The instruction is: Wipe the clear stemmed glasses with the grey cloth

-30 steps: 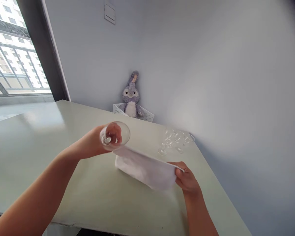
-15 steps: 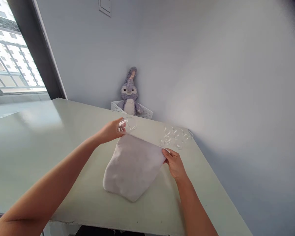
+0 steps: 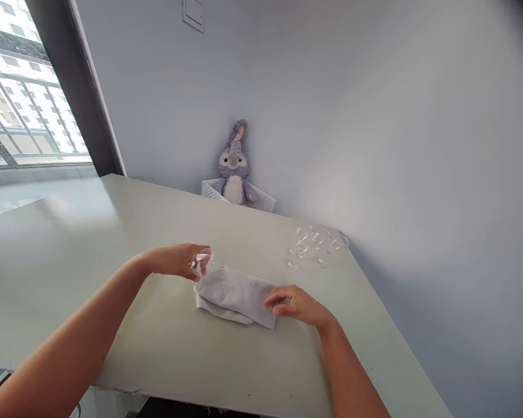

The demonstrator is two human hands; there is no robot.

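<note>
My left hand (image 3: 185,261) is closed around a clear stemmed glass (image 3: 213,259), tilted on its side with the bowl toward the right. Just beneath the glass, a white cloth (image 3: 239,293) lies on the tabletop, folded over in uneven layers. At the cloth's right end is my right hand (image 3: 294,305), its thumb and fingers apart and nothing pinched between them. The fingertips are over the cloth; whether they touch it I cannot tell.
Several clear stemmed glasses (image 3: 314,244) stand close together at the table's right edge by the wall. A purple plush toy (image 3: 234,168) sits in a white perforated basket (image 3: 264,200) at the back corner. The pale table (image 3: 165,342) ends at a front edge near me.
The cloth, held up and spread between both hands before, now lies folded on the table. My right hand has let go of its corner. Both hands came down, the left still with the glass.
</note>
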